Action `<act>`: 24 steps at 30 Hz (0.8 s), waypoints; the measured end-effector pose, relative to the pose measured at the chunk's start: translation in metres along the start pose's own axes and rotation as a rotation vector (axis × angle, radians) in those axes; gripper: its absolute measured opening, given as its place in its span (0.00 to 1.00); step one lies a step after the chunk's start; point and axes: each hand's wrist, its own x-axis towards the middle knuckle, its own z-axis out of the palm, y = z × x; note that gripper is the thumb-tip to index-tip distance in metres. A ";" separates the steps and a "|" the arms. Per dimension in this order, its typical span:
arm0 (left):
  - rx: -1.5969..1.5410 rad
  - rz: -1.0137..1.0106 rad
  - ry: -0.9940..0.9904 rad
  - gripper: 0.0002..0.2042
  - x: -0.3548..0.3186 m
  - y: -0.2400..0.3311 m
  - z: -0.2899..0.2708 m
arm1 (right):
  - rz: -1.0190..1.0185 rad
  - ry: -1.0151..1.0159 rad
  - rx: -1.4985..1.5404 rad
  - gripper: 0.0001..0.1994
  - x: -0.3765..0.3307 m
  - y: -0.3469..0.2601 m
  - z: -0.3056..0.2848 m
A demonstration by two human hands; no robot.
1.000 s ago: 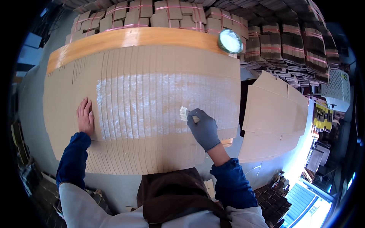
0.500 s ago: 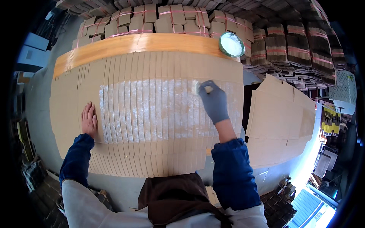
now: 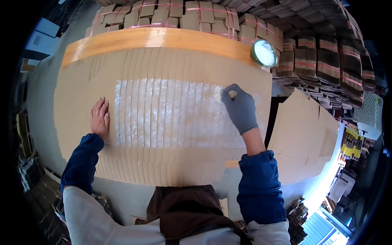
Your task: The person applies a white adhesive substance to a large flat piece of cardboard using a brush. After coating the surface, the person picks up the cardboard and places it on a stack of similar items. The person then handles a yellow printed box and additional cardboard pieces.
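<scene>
Overlapping brown cardboard sheets (image 3: 163, 63) lie fanned in narrow strips across the table. A wet, whitish band of what looks like glue (image 3: 163, 114) runs over their middle. My gloved right hand (image 3: 241, 108) is closed around a brush (image 3: 232, 94), its pale handle end showing between thumb and fingers. The brush's light bristles rest at the upper right part of the wet band. My bare left hand (image 3: 99, 118) lies flat on the cardboard, just left of the band, fingers stretched out and holding nothing.
A green-rimmed tub of white paste (image 3: 264, 53) stands at the far right corner of the wooden table (image 3: 159, 36). More cardboard sheets (image 3: 304, 134) lie to the right. Beyond the table are tied cardboard bundles (image 3: 204, 16), with further stacks (image 3: 306, 61) at the far right.
The whole view has shifted and turned slightly. My right hand with the brush stays near the upper right part of the wet band; my left hand still lies on the cardboard.
</scene>
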 end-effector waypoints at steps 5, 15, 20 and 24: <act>-0.004 0.030 0.000 0.21 -0.004 -0.007 0.002 | -0.033 -0.148 -0.002 0.07 0.006 -0.017 0.049; -0.361 -0.102 0.021 0.20 0.008 -0.003 -0.016 | -0.032 -0.079 0.179 0.08 -0.013 -0.043 0.023; -0.431 -0.139 0.084 0.14 0.106 0.030 -0.026 | 0.239 0.051 0.680 0.08 -0.079 0.009 -0.054; -1.010 0.035 -0.049 0.13 0.232 0.158 0.025 | 0.479 0.151 0.954 0.09 -0.152 0.032 -0.079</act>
